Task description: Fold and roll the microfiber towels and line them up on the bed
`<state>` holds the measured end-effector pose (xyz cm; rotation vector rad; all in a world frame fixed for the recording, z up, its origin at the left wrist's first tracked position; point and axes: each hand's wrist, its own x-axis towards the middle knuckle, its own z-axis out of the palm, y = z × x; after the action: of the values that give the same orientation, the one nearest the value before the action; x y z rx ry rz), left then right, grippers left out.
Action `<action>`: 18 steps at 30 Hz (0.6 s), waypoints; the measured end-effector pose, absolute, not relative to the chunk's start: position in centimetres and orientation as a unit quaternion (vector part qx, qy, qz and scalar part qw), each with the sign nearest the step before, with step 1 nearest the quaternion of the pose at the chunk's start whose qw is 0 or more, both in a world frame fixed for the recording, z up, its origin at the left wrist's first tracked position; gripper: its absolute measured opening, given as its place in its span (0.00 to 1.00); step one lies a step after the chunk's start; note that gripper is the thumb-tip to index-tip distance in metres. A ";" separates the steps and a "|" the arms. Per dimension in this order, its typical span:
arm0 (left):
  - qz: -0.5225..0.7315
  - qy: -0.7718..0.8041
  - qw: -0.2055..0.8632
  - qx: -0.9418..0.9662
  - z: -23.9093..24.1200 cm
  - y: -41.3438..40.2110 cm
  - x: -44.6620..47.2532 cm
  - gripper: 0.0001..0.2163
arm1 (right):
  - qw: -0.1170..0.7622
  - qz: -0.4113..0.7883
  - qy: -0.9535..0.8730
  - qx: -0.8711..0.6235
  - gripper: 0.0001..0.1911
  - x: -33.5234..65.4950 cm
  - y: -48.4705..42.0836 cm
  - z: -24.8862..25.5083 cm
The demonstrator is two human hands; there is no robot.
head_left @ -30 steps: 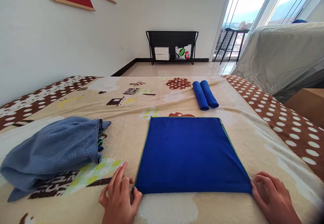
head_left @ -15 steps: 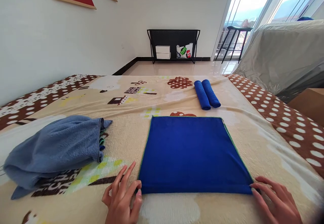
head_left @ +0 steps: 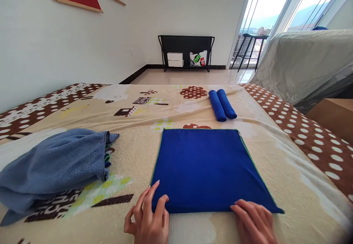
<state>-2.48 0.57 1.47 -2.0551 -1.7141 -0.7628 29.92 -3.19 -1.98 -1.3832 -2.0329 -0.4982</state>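
A dark blue cloth [head_left: 204, 167] lies spread flat and square on the patterned blanket [head_left: 138, 141] in front of me. My left hand [head_left: 149, 220] is at the cloth's near left corner, thumb on top and fingers stretched along its left edge, pinching that corner. My right hand [head_left: 253, 222] rests over the near edge, inward of the right corner, with its fingers curled down onto the cloth.
Two rolled blue cloths [head_left: 222, 104] lie side by side at the far right of the bed. A heap of grey-blue towels [head_left: 55, 163] sits at the left. Beyond the bed are a black rack [head_left: 186, 53], a covered sofa [head_left: 303, 64] and a cardboard box [head_left: 331, 117].
Both hands have slid inward along the cloth's near edge. The right hand left the right corner, and the left thumb now lies on the cloth.
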 end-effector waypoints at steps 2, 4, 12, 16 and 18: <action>-0.269 -0.607 0.176 -0.726 1.6 0.7 -2.2 0.09 | 0.323 -0.158 -0.799 -0.483 0.17 27.7 -2.8 -1.5; -0.273 -0.602 0.171 -0.731 1.6 0.9 -2.6 0.08 | 0.333 -0.149 -0.796 -0.483 0.16 26.4 -2.5 -1.0; -0.346 -0.399 0.198 -0.826 1.3 0.4 1.2 0.10 | 0.315 -0.158 -0.805 -0.478 0.14 26.2 -2.0 -0.5; -0.307 -0.272 0.192 -0.891 0.7 0.9 4.6 0.16 | 0.332 -0.167 -0.803 -0.467 0.13 26.0 -1.5 0.4; -0.270 -0.278 0.190 -0.902 0.7 1.2 4.2 0.20 | 0.337 -0.170 -0.804 -0.459 0.14 26.8 -1.5 0.9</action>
<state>4.23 1.22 0.69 -2.5353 -0.7817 -0.7590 26.84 -1.50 0.91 -1.1978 -2.0967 -0.4426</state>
